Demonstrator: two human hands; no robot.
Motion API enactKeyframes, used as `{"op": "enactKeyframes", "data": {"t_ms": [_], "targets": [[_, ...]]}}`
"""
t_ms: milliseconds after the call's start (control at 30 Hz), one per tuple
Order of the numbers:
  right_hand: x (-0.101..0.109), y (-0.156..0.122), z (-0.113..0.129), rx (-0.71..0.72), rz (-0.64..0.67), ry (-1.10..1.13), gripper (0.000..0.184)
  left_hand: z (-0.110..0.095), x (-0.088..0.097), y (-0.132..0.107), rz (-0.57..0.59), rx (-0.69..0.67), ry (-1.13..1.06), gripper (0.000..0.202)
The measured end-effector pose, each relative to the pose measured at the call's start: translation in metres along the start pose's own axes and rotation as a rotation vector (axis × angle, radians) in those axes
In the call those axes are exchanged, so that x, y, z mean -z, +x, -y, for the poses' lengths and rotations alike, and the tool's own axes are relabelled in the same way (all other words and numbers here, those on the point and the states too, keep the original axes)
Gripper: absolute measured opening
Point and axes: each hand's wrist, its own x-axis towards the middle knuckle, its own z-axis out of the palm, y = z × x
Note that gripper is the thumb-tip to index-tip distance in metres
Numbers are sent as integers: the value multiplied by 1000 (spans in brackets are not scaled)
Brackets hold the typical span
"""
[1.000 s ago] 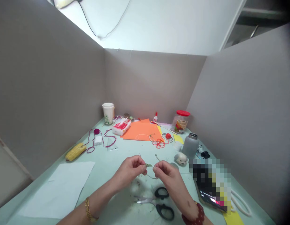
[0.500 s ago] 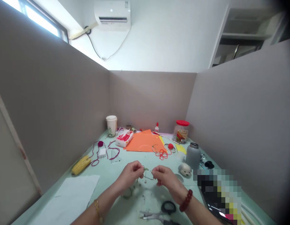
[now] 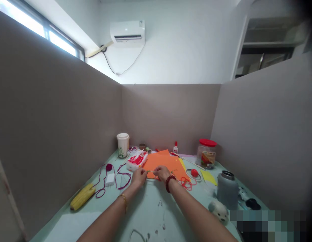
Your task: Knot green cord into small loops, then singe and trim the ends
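My left hand [image 3: 139, 177] and my right hand [image 3: 162, 173] are raised in front of me, close together at the near edge of the orange paper [image 3: 161, 161]. Between them runs a thin strand [image 3: 150, 171] with a little green on it. Each hand pinches one end between thumb and fingers. What the strand is made of is too small to tell. Red yarn [image 3: 186, 183] lies in loose loops just right of my right hand. A tissue pack [image 3: 137, 160] sits beyond my left hand.
On the left are purple yarn [image 3: 124, 183], a white adapter [image 3: 110, 179], a yellow corn-shaped object [image 3: 82, 197] and white paper [image 3: 72, 228]. To the right stand a grey bottle [image 3: 228, 190], a dog-faced object [image 3: 218, 211] and a red-lidded jar [image 3: 207, 154]. Small scraps [image 3: 160, 203] lie nearby.
Both hands have moved forward, away from me, to the orange paper, still pinching the strand. The view has tilted up, and the scissors at the bottom are out of view.
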Motion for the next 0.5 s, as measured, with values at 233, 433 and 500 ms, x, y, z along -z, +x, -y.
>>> {"op": "enactKeyframes", "data": {"t_ms": [233, 433, 500], "targets": [[-14, 48, -16, 27, 2, -141, 29, 11, -15, 6, -68, 28, 183, 16], [-22, 66, -28, 76, 8, -230, 28, 7, -8, -5, 2, -32, 317, 25], [-25, 68, -29, 96, 14, -246, 27, 6, -4, -10, 10, -62, 366, 29]]}}
